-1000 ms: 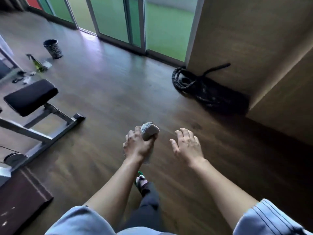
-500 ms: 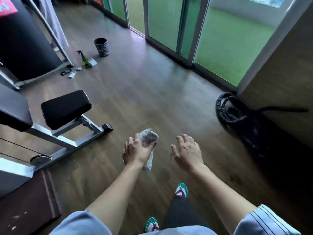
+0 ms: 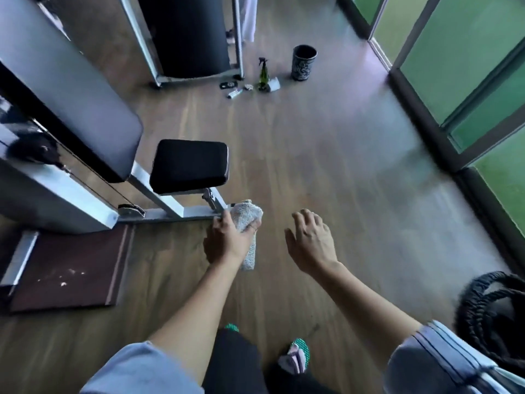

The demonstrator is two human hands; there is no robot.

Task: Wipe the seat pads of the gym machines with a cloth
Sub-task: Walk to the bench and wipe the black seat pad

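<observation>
My left hand (image 3: 225,240) grips a bunched grey cloth (image 3: 246,220), whose loose end hangs down below my fist. It hovers just in front of the gym machine's metal base, a short way below the black square seat pad (image 3: 189,164). A long grey back pad (image 3: 65,89) slopes up to the left of the seat pad. My right hand (image 3: 311,241) is held out to the right over the wooden floor, palm down, fingers apart and holding nothing.
A dark floor mat (image 3: 71,268) lies at the machine's foot. Further off stand a green spray bottle (image 3: 262,73), a dark bin (image 3: 304,62) and a black punching bag (image 3: 187,32). Coiled battle rope (image 3: 491,311) lies at the right; glass doors (image 3: 466,72) run along the right side.
My view has swung left and closer to the machine; the seat pad now sits just above my left hand. Both hands keep their pose, the cloth still in the left.
</observation>
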